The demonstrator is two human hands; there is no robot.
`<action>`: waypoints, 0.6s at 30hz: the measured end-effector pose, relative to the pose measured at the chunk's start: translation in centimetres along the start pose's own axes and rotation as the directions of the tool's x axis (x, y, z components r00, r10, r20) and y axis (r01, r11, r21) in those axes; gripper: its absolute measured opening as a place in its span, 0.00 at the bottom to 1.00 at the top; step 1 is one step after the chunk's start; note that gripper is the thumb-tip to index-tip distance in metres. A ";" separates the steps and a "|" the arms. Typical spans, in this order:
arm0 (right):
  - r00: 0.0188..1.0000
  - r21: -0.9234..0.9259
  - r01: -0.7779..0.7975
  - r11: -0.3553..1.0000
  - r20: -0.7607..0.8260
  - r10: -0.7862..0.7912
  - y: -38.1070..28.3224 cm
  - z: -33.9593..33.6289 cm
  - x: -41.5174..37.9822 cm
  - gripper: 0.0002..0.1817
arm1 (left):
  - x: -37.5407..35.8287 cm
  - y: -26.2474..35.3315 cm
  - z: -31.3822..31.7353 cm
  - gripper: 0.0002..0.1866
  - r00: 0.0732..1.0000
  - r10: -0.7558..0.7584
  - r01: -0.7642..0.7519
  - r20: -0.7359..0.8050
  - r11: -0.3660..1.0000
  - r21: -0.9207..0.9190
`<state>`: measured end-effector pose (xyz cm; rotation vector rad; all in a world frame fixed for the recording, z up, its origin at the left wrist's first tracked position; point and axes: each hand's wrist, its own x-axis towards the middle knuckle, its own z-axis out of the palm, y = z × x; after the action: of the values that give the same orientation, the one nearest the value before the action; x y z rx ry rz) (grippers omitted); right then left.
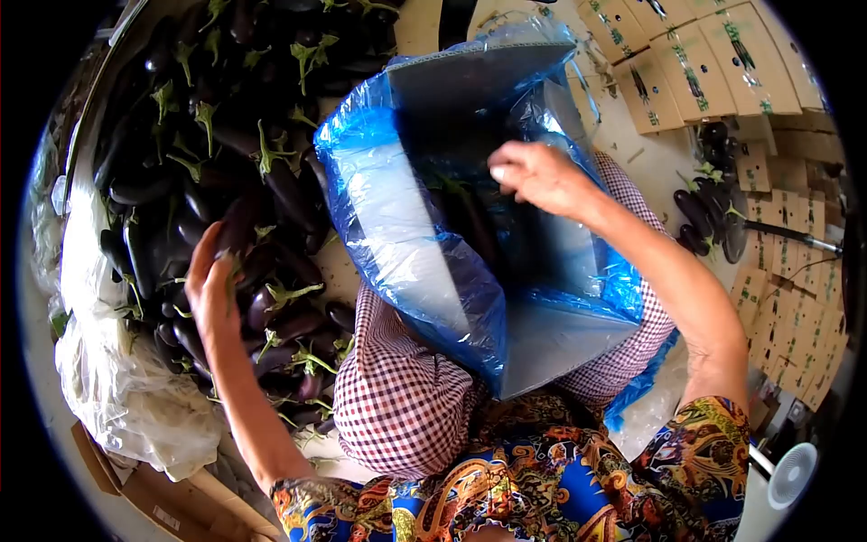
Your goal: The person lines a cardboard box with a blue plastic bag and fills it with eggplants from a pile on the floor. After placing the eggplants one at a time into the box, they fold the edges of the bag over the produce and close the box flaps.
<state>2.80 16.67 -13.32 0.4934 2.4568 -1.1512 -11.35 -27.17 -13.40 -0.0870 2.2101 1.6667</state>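
My left hand (213, 282) is at the near side of a large heap of dark purple eggplants (135, 194). Its fingers and thumb close round the stem end of one eggplant (238, 226), though part of the grip is hidden. Between my knees stands an open cardboard box (479, 68) lined with a blue plastic bag (361, 190), tilted toward me with its flaps spread. Inside, an eggplant (474, 217) with a green stem shows in the shadow. Over the box opening hovers my right hand (540, 176), fingers curled in, slightly blurred, with nothing visible in them.
Stacked printed cartons (700, 68) line the far right, and more cartons (786, 298) stand lower down. A small group of eggplants (709, 212) lies beside them. Clear plastic sheeting (126, 361) edges the heap at left. A white fan (792, 475) is at the lower right.
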 end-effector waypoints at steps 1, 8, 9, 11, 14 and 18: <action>0.974 0.067 0.187 0.980 -0.144 -0.176 -1.4 -1.0 -1.0 0.17 | -2.2 3.1 0.3 0.37 0.990 0.120 -0.116 0.070 0.991 -0.064; 0.578 -0.249 0.797 0.550 0.049 -0.815 -14.1 -2.6 -7.7 0.50 | -8.3 13.6 9.0 0.44 0.713 0.315 -0.125 0.626 0.936 -0.329; 0.618 -0.069 0.786 0.615 0.139 -0.774 -14.3 -2.2 -8.4 0.51 | -7.3 13.7 9.5 0.43 0.685 0.302 -0.081 0.663 0.936 -0.342; 0.702 -0.269 0.705 0.656 0.134 -0.699 -13.5 -1.9 -9.2 0.46 | -5.2 13.4 8.9 0.39 0.664 0.222 0.019 0.714 0.949 -0.314; 0.966 -0.121 0.252 0.960 0.100 -0.240 -10.2 -2.0 -9.5 0.36 | -2.4 8.6 4.7 0.29 0.938 0.242 -0.211 0.246 0.967 -0.146; 0.974 0.292 -0.180 0.939 0.185 0.130 -1.3 0.5 -7.4 0.35 | -0.7 0.2 -2.6 0.33 0.909 0.340 -0.383 0.241 0.453 0.805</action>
<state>8.72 14.37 -9.21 0.6419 2.0680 -1.4521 -11.37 -29.70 -12.39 0.7296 2.8779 0.5105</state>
